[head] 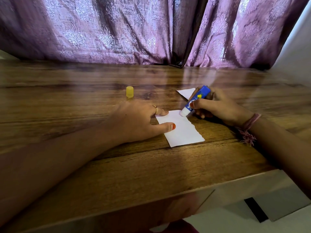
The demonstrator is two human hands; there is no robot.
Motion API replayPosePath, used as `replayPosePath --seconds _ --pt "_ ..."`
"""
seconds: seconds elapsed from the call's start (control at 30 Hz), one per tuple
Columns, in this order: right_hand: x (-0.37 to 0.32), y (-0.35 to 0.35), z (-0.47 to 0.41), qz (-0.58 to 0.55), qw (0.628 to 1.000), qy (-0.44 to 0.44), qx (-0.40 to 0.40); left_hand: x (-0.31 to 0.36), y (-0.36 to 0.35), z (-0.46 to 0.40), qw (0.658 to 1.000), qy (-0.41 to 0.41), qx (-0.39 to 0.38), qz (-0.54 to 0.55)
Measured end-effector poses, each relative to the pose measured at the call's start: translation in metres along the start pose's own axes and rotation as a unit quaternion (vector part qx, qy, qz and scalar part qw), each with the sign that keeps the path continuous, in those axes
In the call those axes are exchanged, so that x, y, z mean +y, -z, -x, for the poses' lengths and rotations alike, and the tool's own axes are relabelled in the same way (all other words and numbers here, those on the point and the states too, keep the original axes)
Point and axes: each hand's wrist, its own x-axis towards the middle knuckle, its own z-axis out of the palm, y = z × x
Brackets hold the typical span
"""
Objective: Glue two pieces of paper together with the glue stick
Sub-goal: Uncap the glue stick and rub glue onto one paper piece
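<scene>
A white piece of paper [183, 132] with a torn right edge lies flat on the wooden table [101, 165]. My left hand [134, 121] presses its left side down with the thumb and a finger. My right hand [218, 108] grips a blue glue stick [196, 100], tilted, with its white tip touching the paper's far right corner. A second white piece of paper [186, 93] lies just beyond, partly hidden by the glue stick and my right hand. The yellow cap [129, 91] stands upright on the table behind my left hand.
A purple patterned curtain [151, 31] hangs along the table's far edge. A white wall [296, 47] rises at the right. The table's near edge [168, 195] runs diagonally below my arms, with white floor beyond it.
</scene>
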Motion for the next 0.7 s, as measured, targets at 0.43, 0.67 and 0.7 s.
replayPosePath --seconds 0.43,0.67,0.7 --pt "-0.0008 0.0008 0.0027 -0.014 1.0 -0.007 -0.005 -0.0006 -0.0006 0.0005 1.0 0.005 -0.002 0.017" --pt "-0.0019 0.0002 0.0042 -0.017 1.0 -0.003 -0.01 0.0003 0.0007 0.0003 1.0 0.007 -0.004 0.009" --pt "-0.0018 0.0 0.0042 -0.018 1.0 -0.002 -0.009 0.0005 0.0008 0.0004 1.0 0.008 -0.005 0.01"
